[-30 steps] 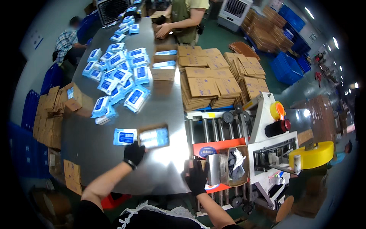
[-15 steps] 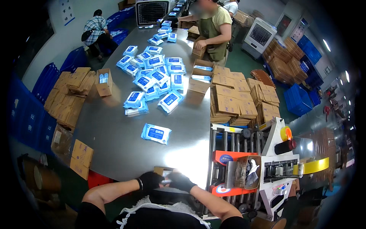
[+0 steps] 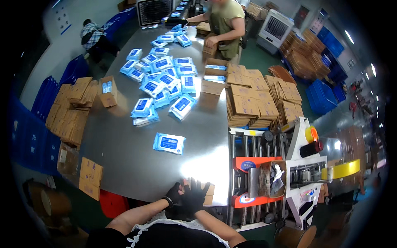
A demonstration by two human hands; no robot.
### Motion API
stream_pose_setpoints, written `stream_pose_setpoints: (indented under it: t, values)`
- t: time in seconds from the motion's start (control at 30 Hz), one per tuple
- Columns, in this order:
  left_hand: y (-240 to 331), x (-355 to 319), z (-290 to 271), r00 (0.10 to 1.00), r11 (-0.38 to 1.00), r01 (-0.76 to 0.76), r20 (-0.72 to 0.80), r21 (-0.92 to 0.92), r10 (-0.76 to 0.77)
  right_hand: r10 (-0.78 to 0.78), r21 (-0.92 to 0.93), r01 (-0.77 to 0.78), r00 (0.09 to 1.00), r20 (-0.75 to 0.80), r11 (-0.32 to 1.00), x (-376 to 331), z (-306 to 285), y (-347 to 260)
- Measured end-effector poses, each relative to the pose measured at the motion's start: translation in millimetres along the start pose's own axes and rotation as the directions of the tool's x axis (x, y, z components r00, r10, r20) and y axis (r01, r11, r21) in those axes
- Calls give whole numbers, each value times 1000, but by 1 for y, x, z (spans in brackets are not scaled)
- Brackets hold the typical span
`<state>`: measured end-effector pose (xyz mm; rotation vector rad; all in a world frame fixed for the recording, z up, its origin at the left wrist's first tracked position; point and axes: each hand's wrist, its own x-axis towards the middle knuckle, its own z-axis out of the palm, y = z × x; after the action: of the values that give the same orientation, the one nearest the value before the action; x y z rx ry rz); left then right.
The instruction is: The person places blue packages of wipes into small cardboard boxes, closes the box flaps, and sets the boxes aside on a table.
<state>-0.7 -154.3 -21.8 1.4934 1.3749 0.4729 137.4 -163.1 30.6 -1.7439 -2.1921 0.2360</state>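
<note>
At the near edge of the metal table, a small cardboard box (image 3: 210,193) lies partly hidden under my hands. My right hand (image 3: 193,195), in a black fingerless glove, presses flat on it with fingers spread. My left hand (image 3: 174,193), gloved the same way, is curled at the box's left side; its grip is partly hidden by the right hand. Beyond them a single blue-and-white pack of wipes (image 3: 169,143) lies flat. Farther up is a loose heap of similar packs (image 3: 167,80).
An open carton (image 3: 108,91) with packs inside stands at the table's left edge. More open cartons (image 3: 214,80) line the right, beside stacks of flattened cardboard (image 3: 246,97). A roller conveyor with a tape machine (image 3: 264,173) adjoins the right side. A co-worker (image 3: 226,29) handles a carton at the far right.
My right hand has gone from gripping the box to lying spread on it. The box now shows to the right of my hands. The whole view has shifted slightly.
</note>
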Motion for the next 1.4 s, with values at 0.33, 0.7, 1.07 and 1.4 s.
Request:
stream_pose_setpoints:
  t: [0.33,0.7,1.07,1.4]
  values:
    - [73,223,-24,916,890,-335,-115,310,385,114,-20,-114,994,1,993,11,-46,153]
    - [150,534,-191,845,865,160,-518,476,129,95,77,-88,992,-87,993,19,-104,197]
    - [75,290,-109,742,365,-403,65,839,668,147,399,-122,989,-32,909,57,-85,165]
    - [83,25,-71,713,609,-663,616,436,335,-409,601,162,861,302,783,36,-16,89]
